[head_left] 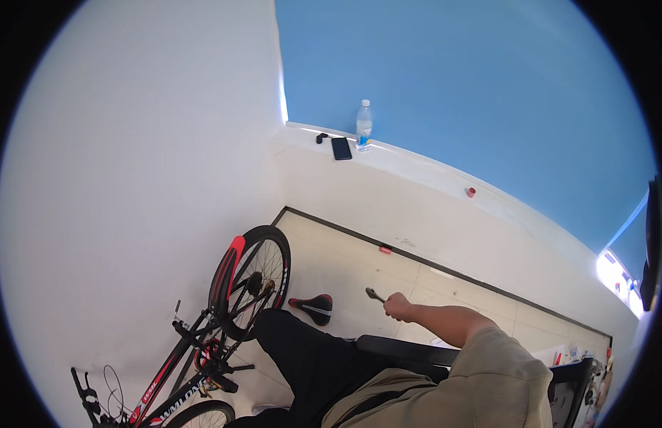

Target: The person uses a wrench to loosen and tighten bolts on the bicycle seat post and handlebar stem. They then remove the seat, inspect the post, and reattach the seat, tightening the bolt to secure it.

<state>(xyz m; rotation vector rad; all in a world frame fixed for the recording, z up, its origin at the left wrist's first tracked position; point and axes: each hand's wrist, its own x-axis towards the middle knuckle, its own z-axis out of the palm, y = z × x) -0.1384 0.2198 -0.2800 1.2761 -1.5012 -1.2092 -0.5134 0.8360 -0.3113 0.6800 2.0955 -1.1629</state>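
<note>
My right hand (398,307) is closed around the handle of a wrench (374,294), held out over the tiled floor. Its dark metal head sticks out past my fingers, pointing up and to the left; it looks like an adjustable wrench. To the left of the wrench, a black and red bicycle saddle (316,309) lies on the floor. Farther left, a black and red bicycle (175,357) stands along the white wall, its rear wheel (282,267) close to the saddle. My left hand does not show.
A window ledge (416,167) carries a plastic bottle (364,127), a black phone (341,148), a small black item (321,138) and a red cap (471,192). A black chair armrest (395,348) lies beside my leg. Several small items (575,354) sit at the far right.
</note>
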